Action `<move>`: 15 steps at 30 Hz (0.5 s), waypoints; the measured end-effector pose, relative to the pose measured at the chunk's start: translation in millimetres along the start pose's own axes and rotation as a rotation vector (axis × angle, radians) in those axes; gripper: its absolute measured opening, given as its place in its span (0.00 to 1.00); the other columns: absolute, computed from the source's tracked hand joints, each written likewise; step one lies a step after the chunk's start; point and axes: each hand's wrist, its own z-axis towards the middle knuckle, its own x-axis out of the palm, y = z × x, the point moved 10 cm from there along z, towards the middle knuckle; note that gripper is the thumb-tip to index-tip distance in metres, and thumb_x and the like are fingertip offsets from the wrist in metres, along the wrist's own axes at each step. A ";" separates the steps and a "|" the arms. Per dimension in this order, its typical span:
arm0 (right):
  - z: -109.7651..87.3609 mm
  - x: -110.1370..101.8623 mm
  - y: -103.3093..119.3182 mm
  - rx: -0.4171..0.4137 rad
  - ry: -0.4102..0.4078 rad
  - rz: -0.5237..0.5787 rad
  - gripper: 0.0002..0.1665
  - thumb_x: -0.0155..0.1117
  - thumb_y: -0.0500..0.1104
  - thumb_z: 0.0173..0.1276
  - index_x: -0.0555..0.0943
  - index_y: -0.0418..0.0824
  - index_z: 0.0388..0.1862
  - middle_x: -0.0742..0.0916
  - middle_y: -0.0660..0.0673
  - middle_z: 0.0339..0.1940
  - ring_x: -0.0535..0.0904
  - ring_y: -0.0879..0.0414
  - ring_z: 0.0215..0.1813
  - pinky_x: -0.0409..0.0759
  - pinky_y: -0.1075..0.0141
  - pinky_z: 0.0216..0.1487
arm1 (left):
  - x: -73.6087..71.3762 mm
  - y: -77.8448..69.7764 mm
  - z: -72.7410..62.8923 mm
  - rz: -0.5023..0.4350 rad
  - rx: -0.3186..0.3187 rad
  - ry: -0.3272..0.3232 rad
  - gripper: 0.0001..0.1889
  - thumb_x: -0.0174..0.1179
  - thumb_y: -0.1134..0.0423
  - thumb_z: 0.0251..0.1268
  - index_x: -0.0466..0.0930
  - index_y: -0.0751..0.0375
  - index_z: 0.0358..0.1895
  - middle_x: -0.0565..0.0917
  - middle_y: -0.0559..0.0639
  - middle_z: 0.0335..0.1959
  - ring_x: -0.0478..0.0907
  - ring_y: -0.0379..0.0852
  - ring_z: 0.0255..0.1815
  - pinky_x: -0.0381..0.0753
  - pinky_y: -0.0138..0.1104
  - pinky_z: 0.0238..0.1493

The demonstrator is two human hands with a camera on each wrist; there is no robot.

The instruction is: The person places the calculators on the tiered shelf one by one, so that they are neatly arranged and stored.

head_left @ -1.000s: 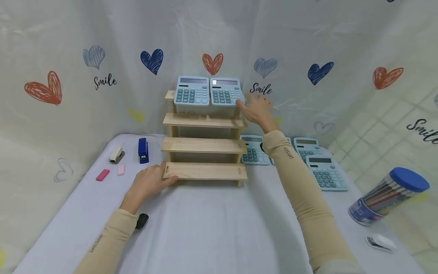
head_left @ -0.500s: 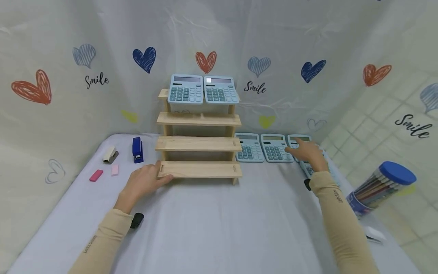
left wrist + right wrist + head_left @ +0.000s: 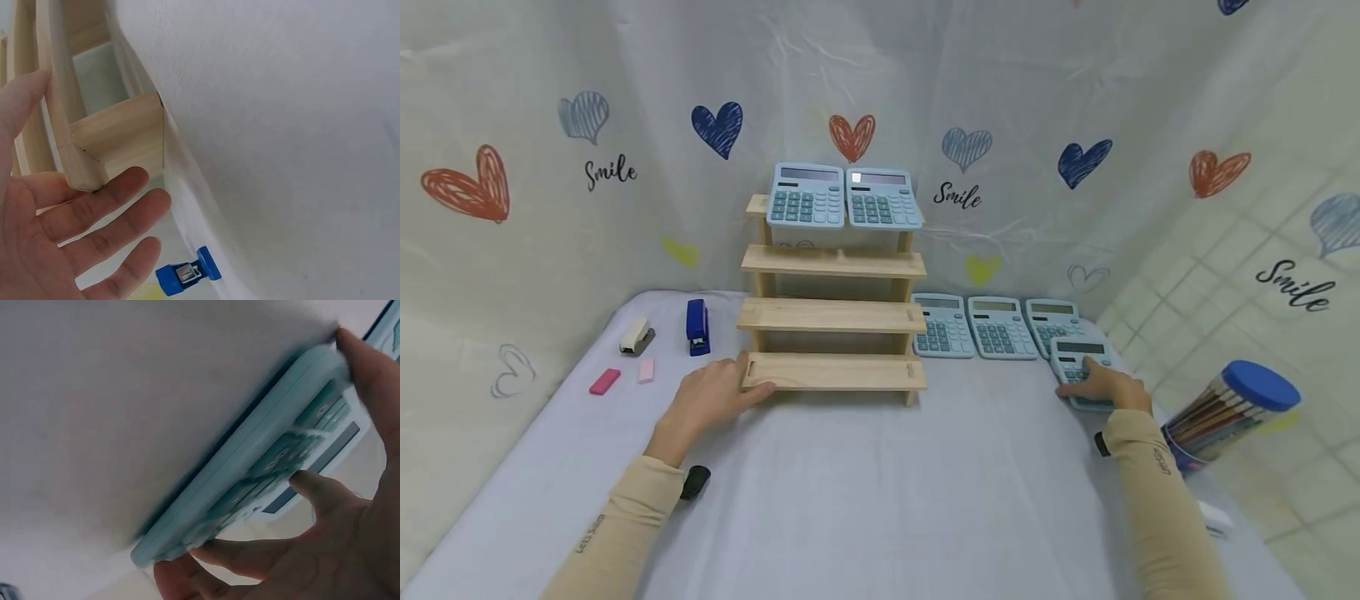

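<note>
Gripping the front calculator (image 3: pixel 269 456) at the wooden rack's (image 3: pixel 831 315) 4 o'clock, the right hand (image 3: pixel 1107 386) has fingers clamped on its edges; best lift it level. The left hand (image 3: pixel 706 400) holds the rack's end between thumb and index, other fingers apart. White cloth (image 3: pixel 865 492) beneath; heart-printed backdrop (image 3: pixel 891 75) at 12 o'clock.

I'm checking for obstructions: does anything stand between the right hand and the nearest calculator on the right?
Nothing visible does. The right hand grips the nearest calculator directly, and the pencil tub stands off to the hand's right, not between them.
</note>
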 end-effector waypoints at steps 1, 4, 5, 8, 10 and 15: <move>0.4 2.9 -1.8 0.008 0.004 -0.005 0.71 0.57 0.76 0.63 0.33 0.34 0.80 0.44 0.11 0.73 0.47 0.08 0.68 0.58 0.24 0.64 | 0.0 0.0 -0.3 -0.001 0.001 0.001 0.44 0.59 0.37 0.67 0.67 0.77 0.68 0.85 0.67 0.39 0.74 0.48 0.26 0.73 0.42 0.24; 1.6 5.3 -0.3 0.010 -0.016 -0.016 0.72 0.56 0.79 0.62 0.35 0.35 0.81 0.43 0.09 0.72 0.46 0.06 0.67 0.59 0.22 0.61 | -0.3 -0.8 -1.1 -0.005 0.005 0.002 0.45 0.58 0.37 0.67 0.67 0.78 0.68 0.85 0.67 0.38 0.74 0.48 0.25 0.73 0.42 0.24; 1.0 4.6 2.2 0.003 -0.027 -0.022 0.72 0.55 0.80 0.61 0.36 0.34 0.81 0.44 0.08 0.71 0.46 0.05 0.66 0.60 0.22 0.61 | -0.8 -0.9 -1.5 -0.005 0.007 -0.001 0.45 0.59 0.37 0.67 0.67 0.78 0.68 0.85 0.68 0.38 0.75 0.48 0.25 0.74 0.43 0.24; -1.3 2.4 11.6 -0.018 -0.055 -0.045 0.71 0.53 0.80 0.62 0.39 0.32 0.80 0.44 0.06 0.69 0.45 0.05 0.67 0.60 0.21 0.60 | -2.9 -1.4 -1.8 0.000 0.008 -0.016 0.44 0.59 0.37 0.66 0.67 0.77 0.68 0.85 0.68 0.39 0.76 0.49 0.26 0.75 0.45 0.26; -3.6 1.7 19.9 -0.044 -0.068 -0.066 0.69 0.51 0.80 0.64 0.41 0.30 0.80 0.46 0.06 0.70 0.44 0.05 0.67 0.59 0.20 0.60 | -4.2 -2.1 -1.5 0.003 0.011 -0.025 0.44 0.59 0.38 0.66 0.68 0.77 0.68 0.85 0.69 0.39 0.76 0.49 0.26 0.76 0.46 0.26; -11.6 -2.1 46.9 -0.120 -0.125 -0.075 0.67 0.50 0.80 0.65 0.43 0.33 0.81 0.49 0.10 0.73 0.41 0.06 0.69 0.54 0.19 0.62 | -4.3 -2.7 -1.1 -0.004 0.014 -0.023 0.43 0.60 0.38 0.66 0.68 0.76 0.67 0.85 0.67 0.38 0.76 0.49 0.25 0.76 0.46 0.26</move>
